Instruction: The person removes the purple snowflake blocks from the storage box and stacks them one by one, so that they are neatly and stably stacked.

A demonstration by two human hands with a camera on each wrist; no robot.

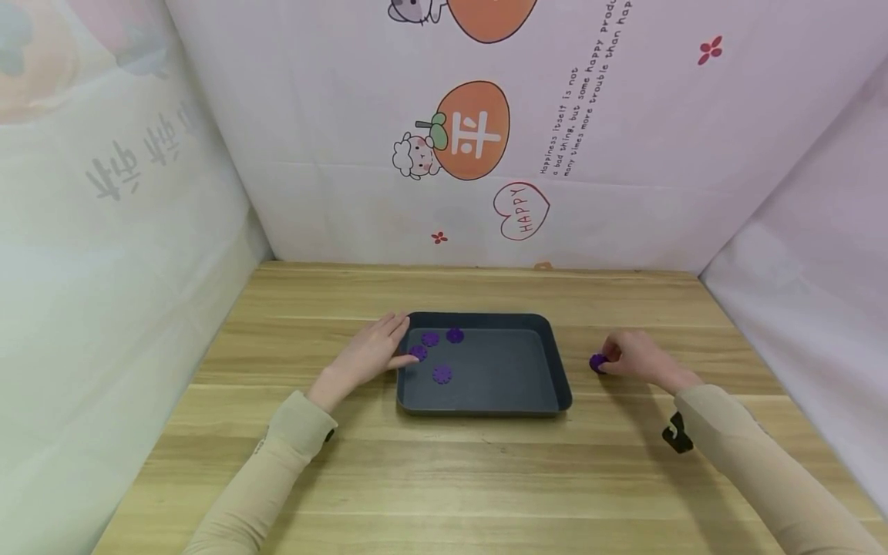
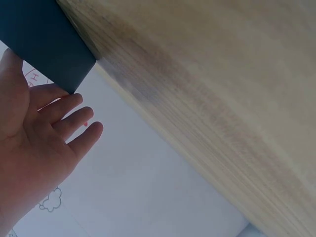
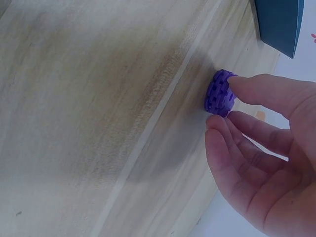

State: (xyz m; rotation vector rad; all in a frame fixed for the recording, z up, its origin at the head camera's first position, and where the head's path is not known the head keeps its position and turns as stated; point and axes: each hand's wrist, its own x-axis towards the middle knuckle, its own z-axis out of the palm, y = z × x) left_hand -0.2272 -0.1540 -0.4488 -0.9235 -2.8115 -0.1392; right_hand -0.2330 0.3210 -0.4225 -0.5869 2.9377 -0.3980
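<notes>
My right hand [image 1: 637, 356] is just right of the tray, low over the table. Its thumb and fingertips pinch a short stack of purple notched discs [image 3: 220, 94]; the stack also shows in the head view as a small purple piece [image 1: 598, 364]. At the left end of the dark grey tray [image 1: 486, 378] is my left hand [image 1: 371, 351], its fingers loosely extended by the rim and its thumb reaching over the wall. Inside the tray lie several purple notched discs, one [image 1: 418, 352] beside the thumb tip and another [image 1: 442, 375] nearer the front.
The wooden table [image 1: 472, 478] runs back to a printed white cloth wall [image 1: 333, 154]. More white cloth hangs at the left [image 1: 125, 293] and right [image 1: 819, 231]. A black wrist strap piece [image 1: 677, 434] shows under the right sleeve.
</notes>
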